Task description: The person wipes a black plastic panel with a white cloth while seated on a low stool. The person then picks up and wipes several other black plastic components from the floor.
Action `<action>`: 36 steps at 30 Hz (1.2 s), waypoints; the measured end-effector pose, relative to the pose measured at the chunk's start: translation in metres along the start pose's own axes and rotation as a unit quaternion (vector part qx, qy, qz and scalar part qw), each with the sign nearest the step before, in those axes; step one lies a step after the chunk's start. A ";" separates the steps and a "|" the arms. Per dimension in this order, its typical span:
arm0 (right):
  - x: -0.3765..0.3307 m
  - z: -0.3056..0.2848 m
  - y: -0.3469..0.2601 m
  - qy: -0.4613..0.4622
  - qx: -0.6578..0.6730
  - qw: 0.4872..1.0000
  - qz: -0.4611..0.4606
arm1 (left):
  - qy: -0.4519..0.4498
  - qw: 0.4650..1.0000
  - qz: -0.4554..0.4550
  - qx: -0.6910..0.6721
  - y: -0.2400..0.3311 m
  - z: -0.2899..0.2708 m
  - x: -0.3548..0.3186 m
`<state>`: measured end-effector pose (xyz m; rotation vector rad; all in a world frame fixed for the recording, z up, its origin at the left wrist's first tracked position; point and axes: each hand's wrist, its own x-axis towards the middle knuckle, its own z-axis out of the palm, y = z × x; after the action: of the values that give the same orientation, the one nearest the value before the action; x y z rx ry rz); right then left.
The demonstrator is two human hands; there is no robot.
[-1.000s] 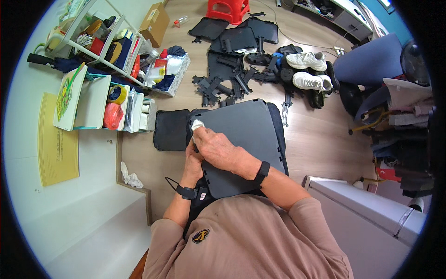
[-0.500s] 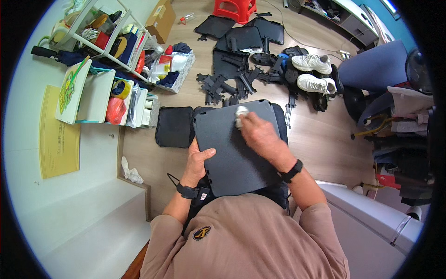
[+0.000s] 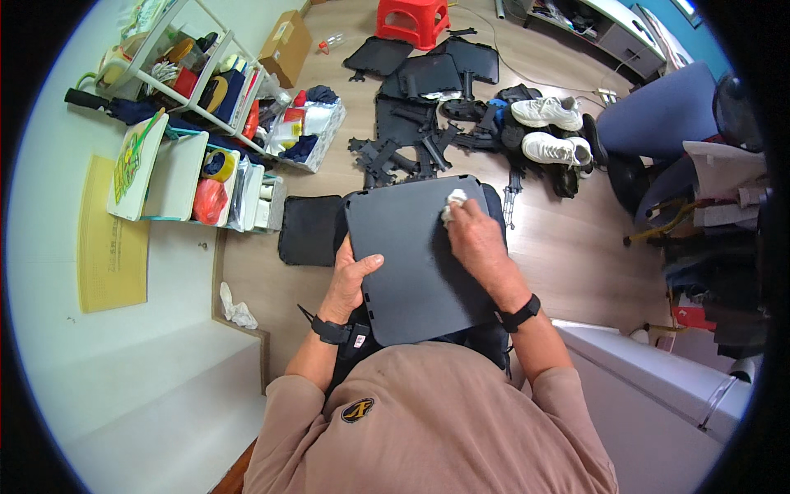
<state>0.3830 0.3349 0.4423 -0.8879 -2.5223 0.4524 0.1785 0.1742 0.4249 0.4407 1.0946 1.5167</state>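
One white cloth [image 3: 453, 200] bunched under the closed right hand [image 3: 476, 239], near the dark panel's [image 3: 411, 263] far edge.

Your hands on the dark panel

Your left hand [image 3: 350, 280] grips the dark panel [image 3: 415, 255] edge; your right hand [image 3: 477, 243] presses a white cloth [image 3: 453, 202] onto it.

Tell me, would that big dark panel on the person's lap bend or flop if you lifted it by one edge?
Probably not. The dark grey panel looks flat and rigid, keeping its shape though the left hand grips only one edge. It seems fairly light, steadied one-handed. Its smooth surface might be slippery where the right hand presses a white cloth.
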 end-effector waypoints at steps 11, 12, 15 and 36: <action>0.012 0.055 -0.099 -0.063 0.082 0.973 -0.208 | 0.057 0.985 -0.017 -0.159 -0.034 -0.035 0.010; 0.012 0.057 -0.104 -0.057 0.073 0.967 -0.238 | 0.019 0.983 -0.022 -0.184 -0.035 -0.039 0.009; 0.012 0.056 -0.107 -0.076 0.067 0.963 -0.250 | 0.001 0.979 -0.032 -0.203 -0.037 -0.041 0.006; -0.038 -0.017 0.008 -0.003 -0.009 0.998 0.059 | 0.024 0.999 0.000 -0.029 -0.026 -0.011 0.014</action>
<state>0.4225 0.3186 0.4426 -1.0469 -2.4927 0.4689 0.1811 0.1808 0.3939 0.3675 1.0848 1.5615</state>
